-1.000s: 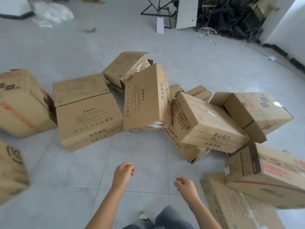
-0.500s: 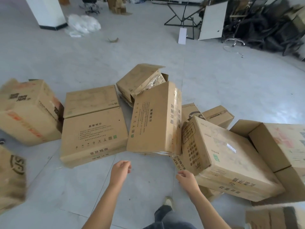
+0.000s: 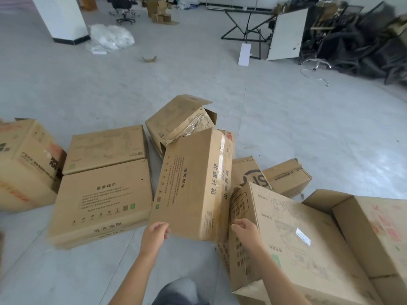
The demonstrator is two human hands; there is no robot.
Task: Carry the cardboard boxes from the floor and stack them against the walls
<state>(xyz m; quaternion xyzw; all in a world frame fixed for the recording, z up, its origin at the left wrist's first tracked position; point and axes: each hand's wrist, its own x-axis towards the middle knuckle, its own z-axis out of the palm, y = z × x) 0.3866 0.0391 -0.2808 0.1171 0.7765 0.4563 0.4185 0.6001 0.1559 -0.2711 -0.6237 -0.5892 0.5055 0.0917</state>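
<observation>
Several cardboard boxes lie scattered on the grey floor. A tall printed box (image 3: 189,186) stands tilted in the middle, leaning on the boxes to its right. My left hand (image 3: 155,236) is at its lower left corner, thumb on the front face and fingers curled at the bottom edge. My right hand (image 3: 245,231) is loosely curled and touches the box's taped lower right side, in the gap beside a large tilted box (image 3: 293,243). A flat box (image 3: 103,201) lies to the left, and an opened box (image 3: 178,119) sits behind.
More boxes lie at the far left (image 3: 24,164) and far right (image 3: 378,234). A white pillar (image 3: 61,18) and a clear plastic heap (image 3: 110,38) stand at the back left. A metal frame, a white panel (image 3: 286,34) and black chairs (image 3: 363,45) fill the back right.
I have stepped closer to the pile. Both hands moved forward from open air to the bottom corners of the tilted middle box.
</observation>
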